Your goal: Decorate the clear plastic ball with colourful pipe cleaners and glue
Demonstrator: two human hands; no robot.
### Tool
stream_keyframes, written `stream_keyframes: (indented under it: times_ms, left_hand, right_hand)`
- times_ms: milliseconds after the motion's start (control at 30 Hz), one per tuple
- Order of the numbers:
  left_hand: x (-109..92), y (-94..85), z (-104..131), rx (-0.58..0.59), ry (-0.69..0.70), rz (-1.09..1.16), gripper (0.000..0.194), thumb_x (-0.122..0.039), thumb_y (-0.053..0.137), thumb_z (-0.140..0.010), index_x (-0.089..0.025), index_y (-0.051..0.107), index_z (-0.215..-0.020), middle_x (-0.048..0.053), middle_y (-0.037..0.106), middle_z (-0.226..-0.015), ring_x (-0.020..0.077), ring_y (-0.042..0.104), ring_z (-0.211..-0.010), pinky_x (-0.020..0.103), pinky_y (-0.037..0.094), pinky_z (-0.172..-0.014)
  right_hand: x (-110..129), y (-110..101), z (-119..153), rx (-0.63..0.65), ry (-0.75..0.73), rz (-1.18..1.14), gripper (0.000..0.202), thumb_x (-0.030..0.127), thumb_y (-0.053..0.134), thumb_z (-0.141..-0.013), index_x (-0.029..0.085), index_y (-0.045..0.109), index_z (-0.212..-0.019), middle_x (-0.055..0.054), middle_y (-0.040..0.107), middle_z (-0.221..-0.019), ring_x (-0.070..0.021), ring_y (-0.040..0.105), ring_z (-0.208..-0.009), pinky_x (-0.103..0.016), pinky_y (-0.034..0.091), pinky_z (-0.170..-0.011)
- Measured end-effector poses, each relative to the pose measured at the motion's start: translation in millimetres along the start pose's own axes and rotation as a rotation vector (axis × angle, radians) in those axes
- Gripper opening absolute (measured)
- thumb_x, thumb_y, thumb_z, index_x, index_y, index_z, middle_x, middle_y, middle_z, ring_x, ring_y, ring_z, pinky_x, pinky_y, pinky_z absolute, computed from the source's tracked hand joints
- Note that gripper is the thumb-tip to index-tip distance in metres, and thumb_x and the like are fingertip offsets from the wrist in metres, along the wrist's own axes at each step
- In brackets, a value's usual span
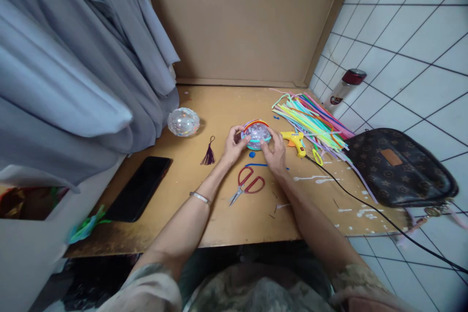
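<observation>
A clear plastic ball (257, 131) with coloured pipe cleaners curved over it is between my two hands. On its left side my left hand (234, 144) is closed, thumb at the front. My right hand (275, 151) grips the opposite side with thumb and fingers. Red, orange and yellow strips run across the ball's top, and a turquoise one crosses its lower front. Just below lie a small blue disc (252, 154) and a blue pipe cleaner (261, 165), partly hidden by my right hand. Red-handled scissors (245, 185) rest nearer me, their blades slightly apart.
A yellow glue gun (295, 142) with a black cord lies right of my hands, beside a pile of pipe cleaners (310, 119). Further right is a brown patterned bag (398, 168). To the left are a clear bowl-like ball (183, 122), a dark tassel (208, 153) and a phone (141, 189).
</observation>
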State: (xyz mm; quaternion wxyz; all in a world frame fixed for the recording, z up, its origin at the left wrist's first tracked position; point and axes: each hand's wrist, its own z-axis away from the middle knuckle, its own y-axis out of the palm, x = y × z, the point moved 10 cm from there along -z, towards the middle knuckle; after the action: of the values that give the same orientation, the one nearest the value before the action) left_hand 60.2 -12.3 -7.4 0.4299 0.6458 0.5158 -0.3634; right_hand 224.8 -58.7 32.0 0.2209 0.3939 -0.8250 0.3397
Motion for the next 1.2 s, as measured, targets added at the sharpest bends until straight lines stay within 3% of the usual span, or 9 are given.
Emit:
stream_keyframes:
  times_ms: [367, 767, 867, 933, 1033, 1200]
  left_hand:
    - [-2.1, -2.3, 2.1, -0.024, 0.018, -0.056, 0.061, -0.060, 0.075, -0.072, -0.024, 0.048, -0.113, 0.008, 0.063, -0.117, 0.0208, 0.063, -0.105, 0.035, 0.051, -0.091]
    - [-1.2, -1.7, 1.4, -0.016, 0.034, -0.096, 0.065, -0.062, 0.072, -0.075, -0.023, 0.051, -0.123, 0.013, 0.062, -0.127, 0.0262, 0.061, -0.116, 0.043, 0.048, -0.100]
    - [-2.2, -2.8, 1.4, -0.030, 0.040, -0.101, 0.065, -0.062, 0.071, -0.076, -0.022, 0.052, -0.123, 0.014, 0.062, -0.126, 0.0269, 0.061, -0.116, 0.044, 0.048, -0.101]
    - [-2.2, -4.1, 1.6, -0.044, 0.035, -0.106, 0.063, -0.063, 0.069, -0.077, -0.022, 0.053, -0.121, 0.014, 0.063, -0.124, 0.0268, 0.061, -0.115, 0.045, 0.047, -0.101]
    - [-2.4, -12.7, 2.9, -0.116, 0.024, -0.135, 0.055, -0.061, 0.067, -0.080, -0.021, 0.056, -0.116, 0.013, 0.065, -0.120, 0.0250, 0.062, -0.110, 0.042, 0.048, -0.099]
    - [-9.9, -36.2, 8.5, -0.280, 0.032, -0.276, 0.033, -0.053, 0.058, -0.087, -0.020, 0.061, -0.089, 0.005, 0.065, -0.088, 0.0197, 0.060, -0.086, 0.034, 0.049, -0.085]
  right_hand:
    - [5.4, 1.6, 0.0, 0.035, -0.035, 0.034, 0.043, 0.035, 0.050, -0.093, 0.020, 0.055, -0.133, -0.015, 0.061, -0.129, -0.0262, 0.056, -0.124, -0.046, 0.047, -0.107]
    - [0.8, 3.2, -1.5, 0.066, -0.031, 0.149, 0.043, 0.039, 0.044, -0.096, 0.024, 0.053, -0.135, -0.012, 0.061, -0.133, -0.0267, 0.053, -0.127, -0.047, 0.044, -0.105]
    - [11.6, -10.5, -2.2, -0.022, -0.074, 0.181, 0.035, 0.037, 0.043, -0.097, 0.021, 0.058, -0.125, -0.013, 0.064, -0.125, -0.0255, 0.057, -0.119, -0.044, 0.046, -0.099]
    - [22.2, -20.2, -2.2, -0.058, -0.114, 0.215, 0.027, 0.035, 0.043, -0.097, 0.021, 0.064, -0.108, -0.011, 0.068, -0.108, -0.0241, 0.061, -0.105, -0.041, 0.047, -0.092]
    - [43.9, -11.7, 1.6, 0.106, -0.240, 0.266, 0.020, 0.027, 0.046, -0.094, 0.022, 0.064, -0.086, -0.007, 0.067, -0.087, -0.0217, 0.061, -0.087, -0.037, 0.044, -0.082]
    - [53.2, 27.0, 24.6, 0.513, -0.324, 0.410, 0.009, 0.023, 0.056, -0.085, 0.020, 0.064, -0.081, -0.006, 0.068, -0.083, -0.0202, 0.060, -0.078, -0.034, 0.038, -0.072]
